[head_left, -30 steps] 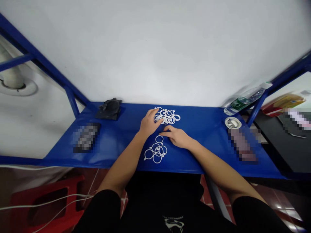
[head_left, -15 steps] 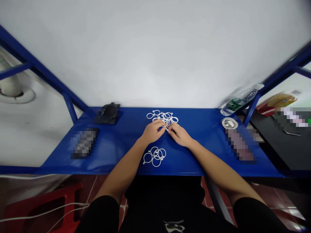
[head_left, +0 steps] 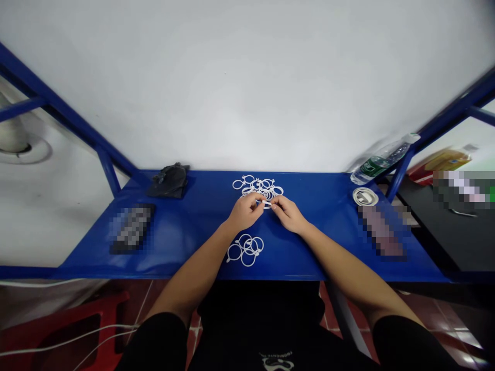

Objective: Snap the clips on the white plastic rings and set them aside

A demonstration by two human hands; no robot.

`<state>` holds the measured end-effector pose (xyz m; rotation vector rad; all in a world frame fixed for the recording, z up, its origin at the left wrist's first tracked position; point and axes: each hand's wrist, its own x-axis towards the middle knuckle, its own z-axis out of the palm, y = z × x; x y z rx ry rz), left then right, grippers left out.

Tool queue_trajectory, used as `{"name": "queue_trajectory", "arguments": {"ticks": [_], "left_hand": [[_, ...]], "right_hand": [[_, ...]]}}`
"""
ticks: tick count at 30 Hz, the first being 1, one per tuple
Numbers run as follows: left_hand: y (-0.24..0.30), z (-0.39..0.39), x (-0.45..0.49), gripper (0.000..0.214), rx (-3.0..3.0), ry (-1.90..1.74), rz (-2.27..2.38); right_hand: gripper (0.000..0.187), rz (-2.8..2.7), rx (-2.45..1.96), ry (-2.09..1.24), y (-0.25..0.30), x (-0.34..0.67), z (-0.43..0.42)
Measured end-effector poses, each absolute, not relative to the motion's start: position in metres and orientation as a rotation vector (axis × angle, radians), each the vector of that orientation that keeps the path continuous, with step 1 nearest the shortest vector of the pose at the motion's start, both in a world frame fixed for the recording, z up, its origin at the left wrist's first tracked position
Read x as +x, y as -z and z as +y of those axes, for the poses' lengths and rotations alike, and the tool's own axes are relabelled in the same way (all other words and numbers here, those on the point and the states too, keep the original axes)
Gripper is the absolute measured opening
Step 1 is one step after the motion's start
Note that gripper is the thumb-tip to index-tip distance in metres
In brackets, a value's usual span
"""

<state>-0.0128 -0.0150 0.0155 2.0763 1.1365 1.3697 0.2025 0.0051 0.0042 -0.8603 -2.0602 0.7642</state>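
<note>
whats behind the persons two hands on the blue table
Behind the left hand and right hand lies a pile of overlapping white rings with small tabs. The hands cover part of its near side; rings hidden there can't be seen.

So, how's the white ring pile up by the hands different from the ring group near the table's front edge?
The far pile has more rings than the near group, which holds only a few.
The far pile is a dense tangle; the near group lies flatter, its outlines easier to pick out.
Fingers partly cover the far pile, while the near group is uncovered.
Both are white rings on the blue table.
</note>
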Motion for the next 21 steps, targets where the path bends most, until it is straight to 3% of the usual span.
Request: {"name": "queue_trajectory", "arguments": {"ticks": [21], "left_hand": [[-0.0169, -0.0119, -0.0145, 0.037, 2.183, -1.393, 0.949]], "right_hand": [[0.032, -1.973, -0.922, -0.871, -0.0052, 0.2019, 0.0001]]}}
